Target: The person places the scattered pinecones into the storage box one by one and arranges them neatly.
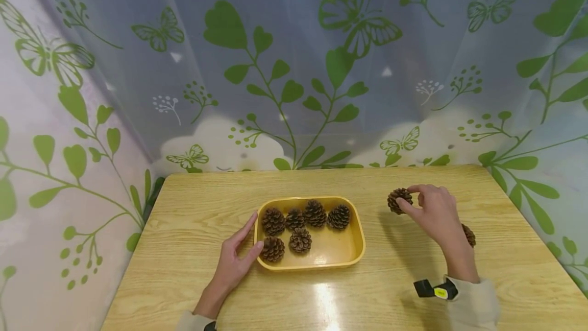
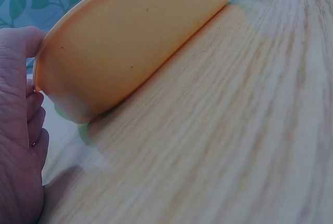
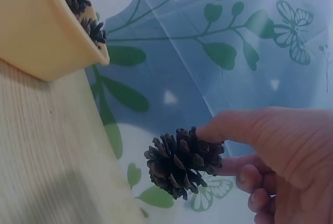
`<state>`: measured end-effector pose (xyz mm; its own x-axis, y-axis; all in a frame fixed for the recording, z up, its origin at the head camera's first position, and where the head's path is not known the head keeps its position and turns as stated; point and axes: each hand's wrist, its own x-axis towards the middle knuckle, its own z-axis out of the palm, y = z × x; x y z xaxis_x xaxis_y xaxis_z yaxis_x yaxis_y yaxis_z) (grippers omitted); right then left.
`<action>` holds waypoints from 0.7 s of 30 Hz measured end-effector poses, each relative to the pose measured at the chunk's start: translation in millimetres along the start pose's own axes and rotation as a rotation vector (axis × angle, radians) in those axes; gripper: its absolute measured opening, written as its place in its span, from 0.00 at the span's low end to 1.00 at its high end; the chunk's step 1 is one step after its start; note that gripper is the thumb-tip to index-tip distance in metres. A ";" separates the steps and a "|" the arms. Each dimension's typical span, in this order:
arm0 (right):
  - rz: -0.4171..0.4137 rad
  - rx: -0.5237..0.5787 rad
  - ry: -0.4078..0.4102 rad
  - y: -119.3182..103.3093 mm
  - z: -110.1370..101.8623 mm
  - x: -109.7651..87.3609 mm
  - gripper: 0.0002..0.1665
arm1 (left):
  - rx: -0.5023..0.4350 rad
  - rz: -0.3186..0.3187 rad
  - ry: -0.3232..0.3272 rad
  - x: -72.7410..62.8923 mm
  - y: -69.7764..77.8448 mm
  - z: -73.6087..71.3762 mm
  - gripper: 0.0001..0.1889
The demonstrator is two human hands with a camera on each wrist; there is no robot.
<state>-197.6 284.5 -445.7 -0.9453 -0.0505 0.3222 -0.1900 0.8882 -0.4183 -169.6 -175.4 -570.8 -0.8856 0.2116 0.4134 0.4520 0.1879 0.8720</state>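
Pinching a pine cone between thumb and forefinger, the right hand looks mid-pickup, needing a carry to the yellow tray (left hand, fingers straight, steadies its side).

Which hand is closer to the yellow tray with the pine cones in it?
The left hand. It rests against the left end of the yellow tray. The right hand is off to the tray's right, apart from it, pinching a loose pine cone.
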 end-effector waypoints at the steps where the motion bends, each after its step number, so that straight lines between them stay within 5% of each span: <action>1: -0.007 0.003 0.004 -1.5 0.0 0.0 0.22 | -0.001 -0.004 -0.001 0.1 0.6 0.0 0.34; 21: -0.143 0.143 -0.007 -43.4 7.5 2.1 0.18 | -0.001 -0.011 -0.003 -0.3 0.5 0.6 0.34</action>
<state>-193.4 242.4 -433.2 -0.9078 -0.1753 0.3811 -0.3579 0.7976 -0.4856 -169.1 -174.9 -570.6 -0.8904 0.2119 0.4028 0.4419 0.1898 0.8768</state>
